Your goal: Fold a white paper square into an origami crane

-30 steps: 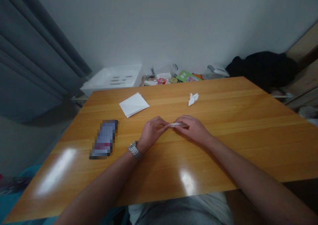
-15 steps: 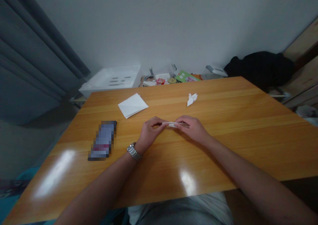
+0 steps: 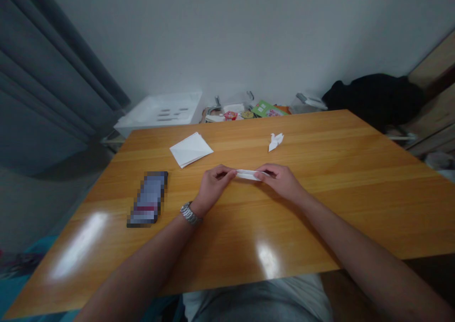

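Note:
A narrow folded strip of white paper (image 3: 248, 174) lies flat on the wooden table (image 3: 320, 203) between my hands. My left hand (image 3: 212, 186), with a metal watch on its wrist, pinches the strip's left end. My right hand (image 3: 280, 183) pinches and presses the right end. Both hands rest on the table top with fingers curled. A small folded white paper crane (image 3: 276, 141) stands farther back, right of centre. A stack of white square sheets (image 3: 191, 149) lies at the back left.
A dark phone (image 3: 148, 198) lies on the table to the left of my left hand. Behind the table are a white box (image 3: 159, 111), small cluttered items (image 3: 245, 111) and a black bag (image 3: 373, 97). A grey curtain (image 3: 42, 99) hangs at the left.
My hands have drawn apart along the paper strip, so more of it shows between them. It now lies flatter and a little farther from me.

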A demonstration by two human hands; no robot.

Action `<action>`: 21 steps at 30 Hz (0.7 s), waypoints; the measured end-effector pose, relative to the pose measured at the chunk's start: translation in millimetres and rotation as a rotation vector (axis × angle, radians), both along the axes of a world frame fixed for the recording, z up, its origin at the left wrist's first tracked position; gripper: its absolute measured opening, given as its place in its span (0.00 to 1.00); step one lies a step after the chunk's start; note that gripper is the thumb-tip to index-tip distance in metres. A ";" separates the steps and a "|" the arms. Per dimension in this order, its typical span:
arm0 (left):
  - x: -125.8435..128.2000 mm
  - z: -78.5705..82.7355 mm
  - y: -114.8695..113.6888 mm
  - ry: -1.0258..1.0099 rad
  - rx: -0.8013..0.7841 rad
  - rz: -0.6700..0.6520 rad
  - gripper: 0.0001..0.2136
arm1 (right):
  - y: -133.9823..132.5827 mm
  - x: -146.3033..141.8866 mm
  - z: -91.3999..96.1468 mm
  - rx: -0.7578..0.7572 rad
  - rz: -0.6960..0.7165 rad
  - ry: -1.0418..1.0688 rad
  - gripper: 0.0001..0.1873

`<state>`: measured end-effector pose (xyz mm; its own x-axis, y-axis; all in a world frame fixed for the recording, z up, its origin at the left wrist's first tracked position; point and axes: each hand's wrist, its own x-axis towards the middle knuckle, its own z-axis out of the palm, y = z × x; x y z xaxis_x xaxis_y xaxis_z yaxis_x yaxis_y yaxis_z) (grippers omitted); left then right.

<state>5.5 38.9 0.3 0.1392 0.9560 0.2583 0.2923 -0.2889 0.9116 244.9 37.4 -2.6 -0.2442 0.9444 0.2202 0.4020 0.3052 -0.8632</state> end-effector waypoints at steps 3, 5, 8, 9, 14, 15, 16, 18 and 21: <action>3.0 -0.8 -1.0 -0.092 -0.085 0.028 0.15 | 0.0 -2.5 -1.0 -0.031 0.005 0.031 0.15; 5.4 -0.3 -2.4 -0.158 -0.120 0.035 0.15 | -0.6 -5.5 -1.6 -0.066 0.005 0.067 0.16; 9.1 1.8 -5.6 -0.233 -0.162 -0.009 0.16 | -2.3 -10.4 -2.0 -0.097 0.003 0.102 0.17; 10.3 2.8 -6.9 -0.241 -0.177 -0.043 0.17 | -3.2 -11.9 -2.0 -0.101 0.006 0.108 0.18; 13.6 6.6 -11.4 -0.201 -0.204 -0.094 0.17 | -7.8 -17.4 -1.7 -0.098 0.040 0.106 0.17; 13.2 6.6 -11.1 -0.189 -0.200 -0.080 0.17 | -8.5 -17.8 -1.8 -0.093 0.052 0.096 0.17; 12.3 6.4 -10.3 -0.174 -0.195 -0.066 0.17 | -9.0 -17.9 -2.0 -0.087 0.064 0.085 0.16; 9.7 5.0 -7.5 -0.133 -0.179 -0.046 0.17 | -9.2 -17.4 -2.5 -0.072 0.083 0.074 0.15; 5.0 1.7 -2.4 -0.063 -0.140 -0.027 0.17 | -8.2 -15.8 -2.9 -0.050 0.071 0.074 0.14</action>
